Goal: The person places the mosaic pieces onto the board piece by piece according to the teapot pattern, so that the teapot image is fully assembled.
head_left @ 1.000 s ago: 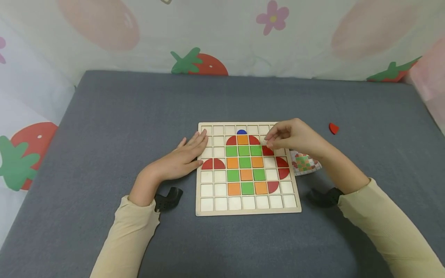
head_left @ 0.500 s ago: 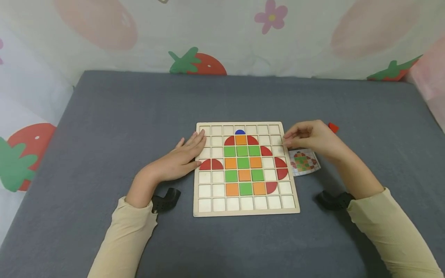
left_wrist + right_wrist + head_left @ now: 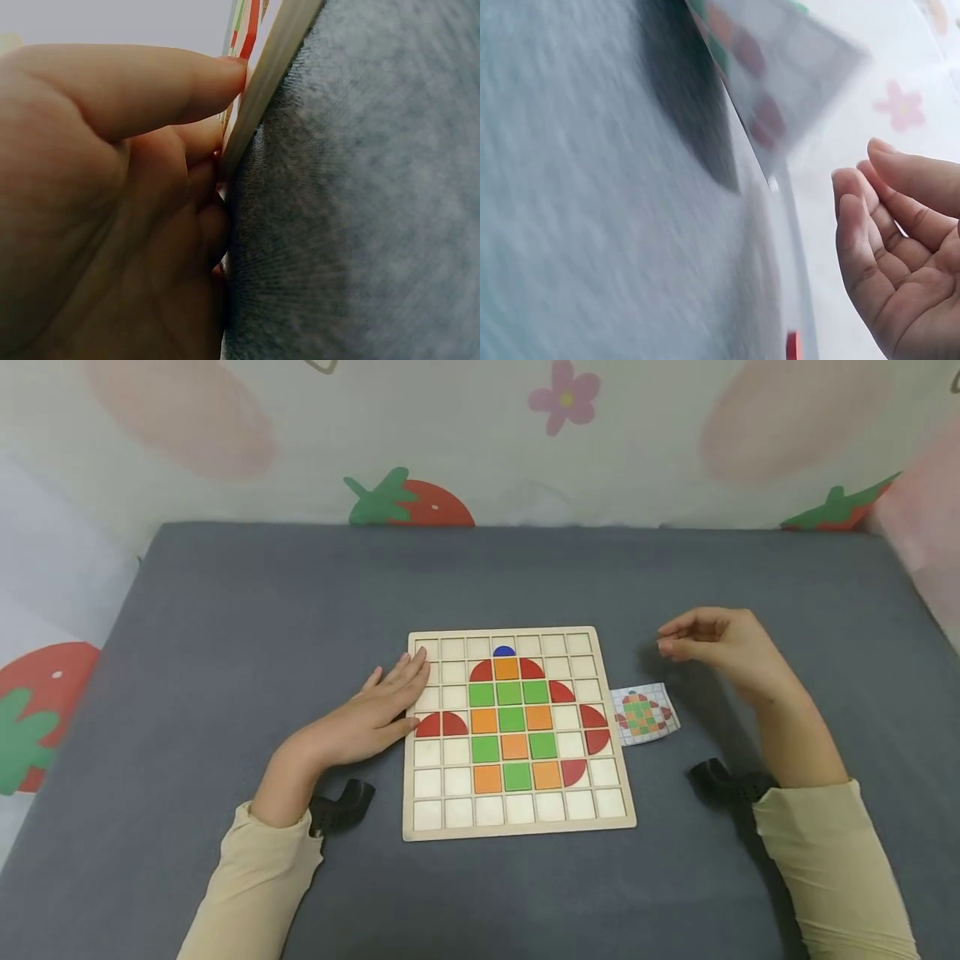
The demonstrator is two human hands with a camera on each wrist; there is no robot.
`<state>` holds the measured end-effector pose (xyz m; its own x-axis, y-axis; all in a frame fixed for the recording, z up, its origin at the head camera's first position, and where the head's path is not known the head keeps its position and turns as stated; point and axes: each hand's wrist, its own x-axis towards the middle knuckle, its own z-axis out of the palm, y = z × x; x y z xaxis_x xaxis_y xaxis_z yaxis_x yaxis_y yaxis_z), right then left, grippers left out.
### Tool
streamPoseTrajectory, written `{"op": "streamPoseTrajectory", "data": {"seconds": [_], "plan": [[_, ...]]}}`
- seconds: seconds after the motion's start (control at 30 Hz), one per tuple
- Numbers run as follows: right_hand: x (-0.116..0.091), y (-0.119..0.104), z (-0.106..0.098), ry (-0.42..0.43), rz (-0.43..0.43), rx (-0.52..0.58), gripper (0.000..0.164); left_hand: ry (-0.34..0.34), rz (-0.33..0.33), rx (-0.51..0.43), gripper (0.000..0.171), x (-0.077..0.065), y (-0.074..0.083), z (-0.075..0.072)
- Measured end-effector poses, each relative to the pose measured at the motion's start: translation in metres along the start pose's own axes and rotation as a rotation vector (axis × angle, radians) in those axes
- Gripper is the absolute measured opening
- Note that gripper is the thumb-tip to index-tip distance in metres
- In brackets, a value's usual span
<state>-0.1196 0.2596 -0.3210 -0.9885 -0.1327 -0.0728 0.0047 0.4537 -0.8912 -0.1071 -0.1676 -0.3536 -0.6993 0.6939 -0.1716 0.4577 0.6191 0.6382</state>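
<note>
A wooden grid board (image 3: 517,832) lies on the grey cloth, its cells partly filled with green and orange squares, red quarter-rounds and one blue half-round piece (image 3: 504,652). My left hand (image 3: 367,718) lies along the board's left edge, fingers extended over the frame. In the left wrist view the thumb (image 3: 172,82) touches the board's side (image 3: 270,82). To the right of the board, my right hand (image 3: 731,647) hovers above the cloth with fingers loosely bent and nothing between them. A loose red piece (image 3: 793,345) shows in the right wrist view; the right hand hides it in the head view.
A printed pattern card (image 3: 645,714) lies against the board's right edge, curling up from the cloth. Black wrist mounts (image 3: 341,806) sit on both forearms. Behind the table (image 3: 300,577) hangs a curtain (image 3: 637,443) with strawberries and flowers.
My right hand has moved right, from over the board's upper right cells to the cloth beyond the card. The left hand has stayed on the board's edge. The head view has shifted slightly.
</note>
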Motion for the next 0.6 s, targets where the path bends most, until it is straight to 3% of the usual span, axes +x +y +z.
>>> {"op": "streamPoseTrajectory", "data": {"seconds": [0.6], "plan": [[-0.008,0.023,-0.045,0.21,0.058,0.016,0.015,0.006,0.024,-0.001,0.062,-0.001,0.0,-0.001]]}}
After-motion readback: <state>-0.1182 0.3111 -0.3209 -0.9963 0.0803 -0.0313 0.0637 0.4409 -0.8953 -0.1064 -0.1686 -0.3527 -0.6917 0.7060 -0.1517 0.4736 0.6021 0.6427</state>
